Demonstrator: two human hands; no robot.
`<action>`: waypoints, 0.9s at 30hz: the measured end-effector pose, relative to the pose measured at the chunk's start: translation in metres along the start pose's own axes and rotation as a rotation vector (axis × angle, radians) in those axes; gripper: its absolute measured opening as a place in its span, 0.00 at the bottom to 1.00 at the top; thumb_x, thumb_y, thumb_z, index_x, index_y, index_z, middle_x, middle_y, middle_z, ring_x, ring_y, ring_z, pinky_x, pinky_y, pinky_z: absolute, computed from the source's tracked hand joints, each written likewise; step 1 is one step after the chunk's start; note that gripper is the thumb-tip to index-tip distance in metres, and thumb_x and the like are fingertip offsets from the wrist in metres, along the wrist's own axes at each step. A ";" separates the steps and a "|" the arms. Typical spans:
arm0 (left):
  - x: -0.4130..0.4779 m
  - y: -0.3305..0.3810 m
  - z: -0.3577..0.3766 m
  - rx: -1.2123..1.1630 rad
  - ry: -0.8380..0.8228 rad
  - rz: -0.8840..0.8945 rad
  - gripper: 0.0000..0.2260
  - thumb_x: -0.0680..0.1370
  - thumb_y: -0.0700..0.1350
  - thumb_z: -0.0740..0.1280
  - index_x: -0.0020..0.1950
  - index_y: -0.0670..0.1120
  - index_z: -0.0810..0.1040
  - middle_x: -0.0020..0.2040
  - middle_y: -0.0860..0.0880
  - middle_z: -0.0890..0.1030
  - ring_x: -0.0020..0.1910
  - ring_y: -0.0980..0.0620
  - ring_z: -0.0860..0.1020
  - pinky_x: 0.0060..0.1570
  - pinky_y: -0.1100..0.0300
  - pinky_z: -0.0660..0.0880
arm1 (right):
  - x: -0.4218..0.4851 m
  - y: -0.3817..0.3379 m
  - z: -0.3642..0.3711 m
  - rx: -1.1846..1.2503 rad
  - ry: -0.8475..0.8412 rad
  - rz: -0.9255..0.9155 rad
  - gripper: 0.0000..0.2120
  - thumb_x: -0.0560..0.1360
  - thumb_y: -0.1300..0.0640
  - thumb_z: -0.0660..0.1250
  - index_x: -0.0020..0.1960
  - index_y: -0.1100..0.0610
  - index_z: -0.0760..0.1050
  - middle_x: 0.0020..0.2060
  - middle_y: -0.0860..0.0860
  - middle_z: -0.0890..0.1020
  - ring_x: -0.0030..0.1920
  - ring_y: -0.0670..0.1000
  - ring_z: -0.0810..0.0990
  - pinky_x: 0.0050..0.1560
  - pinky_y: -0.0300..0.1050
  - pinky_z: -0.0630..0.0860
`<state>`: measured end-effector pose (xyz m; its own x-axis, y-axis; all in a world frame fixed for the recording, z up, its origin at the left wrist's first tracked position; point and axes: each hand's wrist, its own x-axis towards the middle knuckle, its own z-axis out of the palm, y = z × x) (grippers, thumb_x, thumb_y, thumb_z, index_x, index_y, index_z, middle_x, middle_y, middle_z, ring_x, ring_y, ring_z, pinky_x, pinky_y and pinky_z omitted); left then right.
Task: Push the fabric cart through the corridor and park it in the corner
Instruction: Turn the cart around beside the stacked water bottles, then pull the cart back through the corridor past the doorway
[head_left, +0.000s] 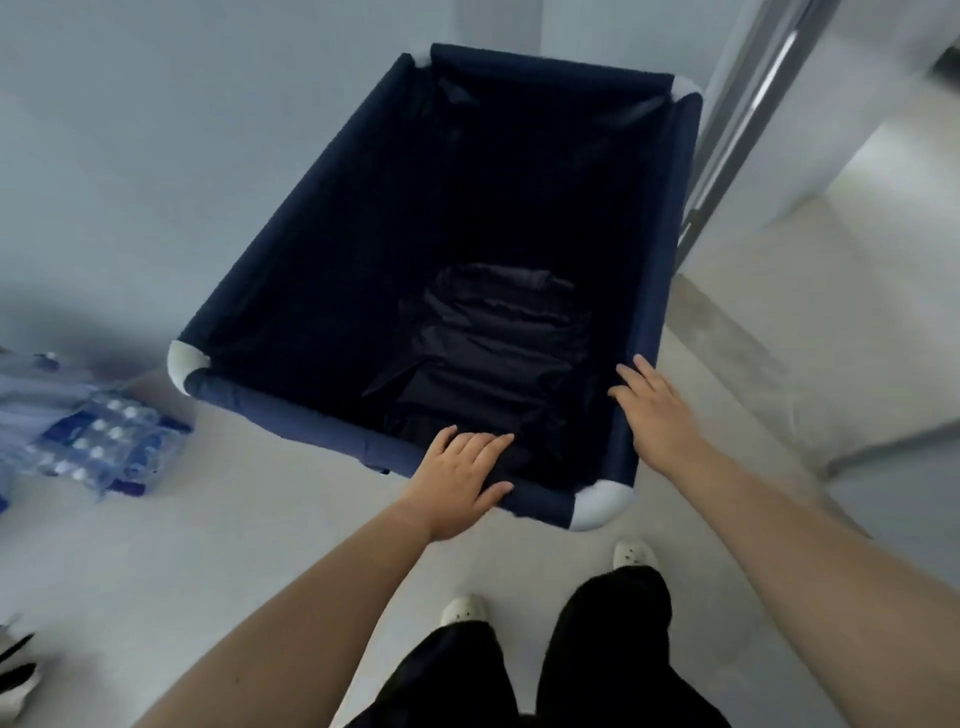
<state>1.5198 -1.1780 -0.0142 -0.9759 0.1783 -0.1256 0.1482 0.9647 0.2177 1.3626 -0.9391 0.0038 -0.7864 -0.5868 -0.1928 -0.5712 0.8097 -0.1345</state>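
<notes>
Right now the fabric cart (467, 249) stands on the pale floor (218, 561), just in front of the person's feet. It is a deep blue cloth box on a frame, with white corner pieces (597, 506). Some dark folded cloth (493, 353) lies at the bottom.

Both hands are on the rim, at the corner nearest the person. The left hand (457, 480) lies flat on the near rail, fingers spread and reaching a bit over the edge, thumb along the rail. It is not curled tight around it. The right hand (657, 410) rests open on the side rail, fingers straight, pressing more than gripping. I think the hands sit like this so the person can push and turn the cart at once.

A pack of water bottles (109, 441) lies on the floor to the left, near the cart but not touching it. The cart's far end points at a wall (234, 104), with a metal door frame (748, 104) to the right. It looks close to a corner, but I cannot tell if it is parked yet.
</notes>
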 end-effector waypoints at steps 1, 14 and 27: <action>-0.012 -0.010 -0.003 0.025 -0.025 0.033 0.26 0.79 0.59 0.49 0.74 0.48 0.57 0.68 0.49 0.70 0.67 0.50 0.65 0.72 0.50 0.50 | -0.016 -0.016 0.003 0.075 0.031 0.052 0.28 0.70 0.75 0.61 0.67 0.60 0.66 0.74 0.57 0.59 0.76 0.57 0.47 0.75 0.51 0.53; -0.052 -0.111 -0.018 0.161 0.060 -0.093 0.24 0.75 0.59 0.62 0.65 0.46 0.71 0.60 0.46 0.76 0.62 0.44 0.71 0.68 0.43 0.58 | -0.088 -0.149 0.046 0.037 0.026 0.201 0.26 0.78 0.44 0.55 0.72 0.54 0.58 0.61 0.50 0.73 0.63 0.53 0.68 0.74 0.51 0.49; -0.071 -0.124 -0.015 0.234 0.114 0.016 0.17 0.74 0.53 0.68 0.56 0.43 0.76 0.47 0.44 0.78 0.46 0.41 0.76 0.55 0.46 0.69 | -0.102 -0.182 0.066 -0.090 0.286 0.315 0.19 0.63 0.52 0.77 0.50 0.58 0.78 0.37 0.54 0.80 0.41 0.58 0.79 0.60 0.58 0.73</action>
<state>1.5682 -1.3132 -0.0177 -0.9829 0.1836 -0.0109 0.1837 0.9829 -0.0132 1.5627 -1.0265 -0.0157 -0.9518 -0.2991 0.0676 -0.3013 0.9532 -0.0247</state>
